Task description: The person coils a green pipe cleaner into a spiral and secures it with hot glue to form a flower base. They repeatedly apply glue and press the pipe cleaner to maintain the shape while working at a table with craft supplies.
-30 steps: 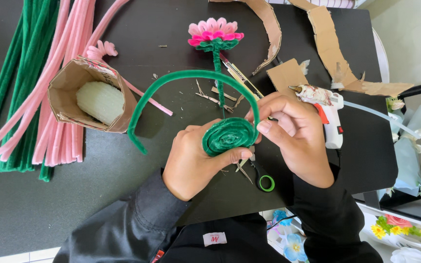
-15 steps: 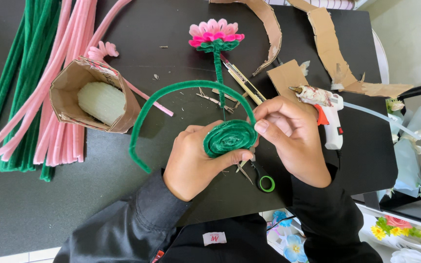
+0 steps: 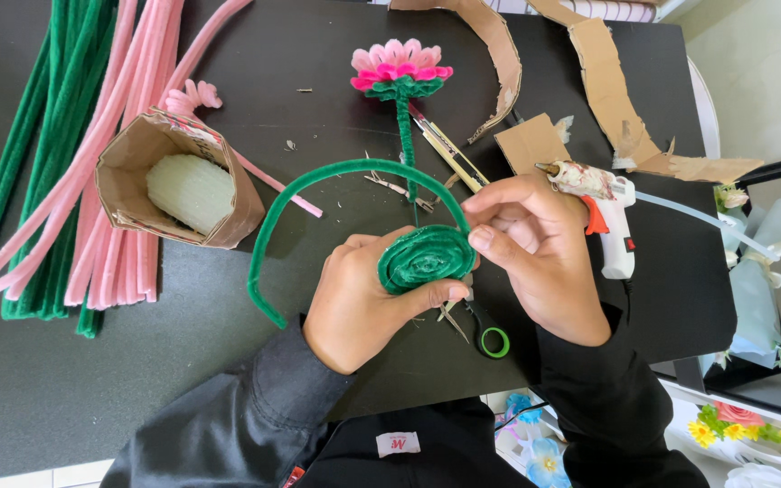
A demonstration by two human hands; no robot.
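Winding tighter than a moment ago: green coil point(image 3: 427, 258) pinched by left hand point(image 3: 368, 303), fingers clamped on its edge, above the counter's point(image 3: 92, 398) front edge. Loose green tail point(image 3: 318, 181) arching left, swung a little lower and wider than before. Right hand point(image 3: 540, 258) fingers together on the strand at the coil's right rim. Beyond: open brown cardboard box point(image 3: 178, 181) with white foam, pink flower point(image 3: 399, 68), glue gun point(image 3: 603, 208), torn cardboard strips point(image 3: 616, 99). Small white clothing label point(image 3: 397, 443) near the bottom.
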